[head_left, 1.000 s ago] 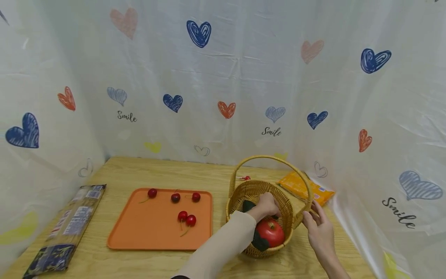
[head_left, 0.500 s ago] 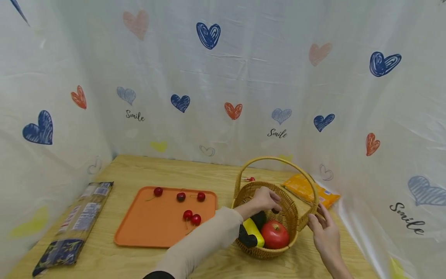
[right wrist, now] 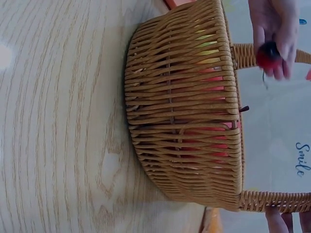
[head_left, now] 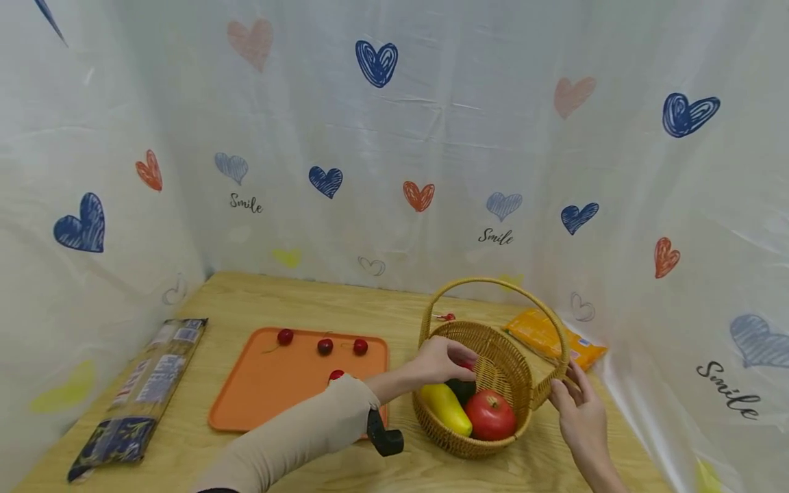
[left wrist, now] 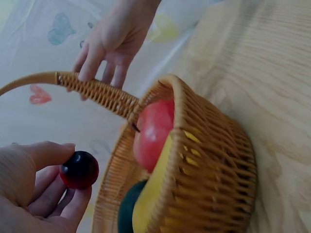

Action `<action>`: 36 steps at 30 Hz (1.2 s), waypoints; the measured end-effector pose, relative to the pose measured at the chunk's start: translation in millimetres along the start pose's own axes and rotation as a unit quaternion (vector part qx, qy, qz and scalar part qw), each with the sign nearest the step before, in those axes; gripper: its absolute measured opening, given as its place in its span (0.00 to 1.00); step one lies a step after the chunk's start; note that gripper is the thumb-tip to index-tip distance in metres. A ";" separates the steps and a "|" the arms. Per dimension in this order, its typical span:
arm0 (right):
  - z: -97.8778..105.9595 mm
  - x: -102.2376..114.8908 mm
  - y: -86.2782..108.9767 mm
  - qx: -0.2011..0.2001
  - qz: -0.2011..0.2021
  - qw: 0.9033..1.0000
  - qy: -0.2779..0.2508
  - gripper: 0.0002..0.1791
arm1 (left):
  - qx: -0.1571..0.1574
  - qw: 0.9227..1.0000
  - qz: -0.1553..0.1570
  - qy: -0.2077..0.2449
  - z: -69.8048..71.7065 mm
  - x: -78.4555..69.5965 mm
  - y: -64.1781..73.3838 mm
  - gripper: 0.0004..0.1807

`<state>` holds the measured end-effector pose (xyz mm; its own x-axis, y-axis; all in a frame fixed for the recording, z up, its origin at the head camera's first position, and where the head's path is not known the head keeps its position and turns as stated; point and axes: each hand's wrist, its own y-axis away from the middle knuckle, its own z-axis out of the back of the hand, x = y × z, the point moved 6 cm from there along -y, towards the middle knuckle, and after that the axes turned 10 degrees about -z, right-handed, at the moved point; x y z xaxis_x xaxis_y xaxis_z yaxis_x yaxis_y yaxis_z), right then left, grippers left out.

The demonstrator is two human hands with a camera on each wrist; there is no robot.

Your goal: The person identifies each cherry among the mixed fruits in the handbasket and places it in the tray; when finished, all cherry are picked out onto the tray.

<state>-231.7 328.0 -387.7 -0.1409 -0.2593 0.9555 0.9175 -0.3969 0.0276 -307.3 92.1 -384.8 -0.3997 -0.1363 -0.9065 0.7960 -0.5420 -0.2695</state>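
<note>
A wicker basket (head_left: 468, 448) stands on the table with a red apple-like fruit (head_left: 491, 415), a yellow, elongated fruit (head_left: 446, 409) and a dark green item (head_left: 461, 390) inside. My left hand (head_left: 439, 361) is over the basket's left side and pinches a dark red cherry (left wrist: 79, 170) between thumb and fingers. The cherry's stem hangs down in the right wrist view. My right hand (head_left: 579, 411) holds the lower right end of the basket's handle (left wrist: 99, 92), thumb and fingers on either side. An orange tray (head_left: 277, 394) with several cherries lies left of the basket.
A long clear packet (head_left: 144, 394) of what looks like dry pasta lies at the table's left edge. Behind the basket are an orange packet (head_left: 548, 335) and a small red item (head_left: 446, 317). A heart-printed curtain (head_left: 394, 137) encloses the table's back and sides.
My left hand has come up out of the basket and moved left, now with a cherry in its fingers. The yellow fruit has come into view. The right hand stays on the handle.
</note>
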 end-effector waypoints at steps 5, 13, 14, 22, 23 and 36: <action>0.2 -1.6 0.1 0.004 -0.014 1.000 0.001 0.35 | -0.032 0.999 0.007 0.012 34.2 13.8 27.1 0.17; -0.8 -2.6 -0.7 0.008 -0.023 1.000 -0.010 0.36 | -0.107 0.993 0.030 0.043 104.0 37.5 81.5 0.19; -0.8 -2.7 -0.8 0.007 -0.021 1.000 -0.012 0.36 | -0.119 0.991 0.036 0.050 112.4 40.9 88.7 0.19; -0.2 -3.2 -1.4 0.000 -0.015 1.000 -0.016 0.36 | -0.210 0.974 0.085 0.021 168.1 63.4 142.2 0.20; -0.1 -3.4 -1.3 0.000 -0.017 1.000 -0.016 0.36 | -0.221 0.971 0.085 0.014 173.6 65.1 148.2 0.20; -0.2 -1.4 0.3 -0.005 -0.010 1.000 -0.019 0.35 | -0.266 0.952 0.140 -0.050 214.3 98.3 207.4 0.23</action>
<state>-231.3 328.0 -389.1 -0.1435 -0.2172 0.9655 0.9107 -0.4109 0.0429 -279.0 -211.4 -460.2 -0.1575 -0.3071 -0.9385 0.9849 0.0204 -0.1720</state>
